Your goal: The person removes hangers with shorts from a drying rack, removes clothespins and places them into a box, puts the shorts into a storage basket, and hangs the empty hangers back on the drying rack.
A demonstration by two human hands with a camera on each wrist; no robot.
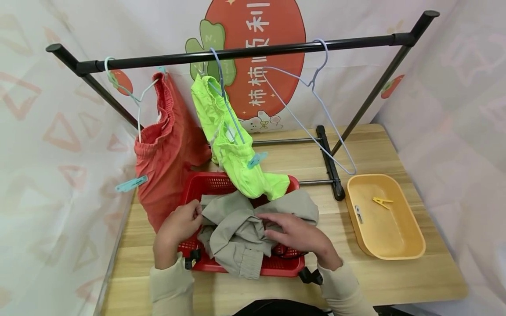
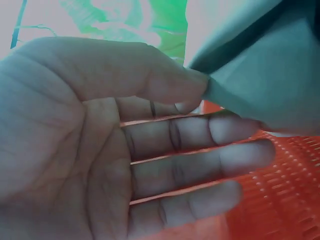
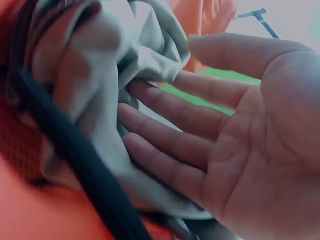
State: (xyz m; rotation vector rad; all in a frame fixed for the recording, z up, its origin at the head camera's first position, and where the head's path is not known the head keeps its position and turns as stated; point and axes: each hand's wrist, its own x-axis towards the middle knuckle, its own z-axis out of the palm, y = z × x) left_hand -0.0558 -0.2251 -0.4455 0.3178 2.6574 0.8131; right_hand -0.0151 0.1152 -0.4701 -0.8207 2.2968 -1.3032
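A crumpled grey-khaki garment (image 1: 237, 224) with a gathered elastic band lies in the red basket (image 1: 276, 268), partly over its front rim. At its left side my left hand (image 1: 182, 221) pinches the cloth between thumb and index finger; the left wrist view shows the other fingers (image 2: 200, 165) stretched out below. My right hand (image 1: 294, 230) is at the garment's right part, with fingers extended. In the right wrist view its fingertips (image 3: 135, 142) touch the folds, some tucked behind cloth, and the thumb stands apart.
Red shorts (image 1: 170, 140) and a neon-yellow garment (image 1: 233, 131) hang from the black rack (image 1: 261, 50), with blue clothespins (image 1: 132, 183) on them. An empty lilac hanger (image 1: 312, 87) hangs to their right. A yellow tray (image 1: 395, 232) at right holds a yellow clothespin (image 1: 382, 202).
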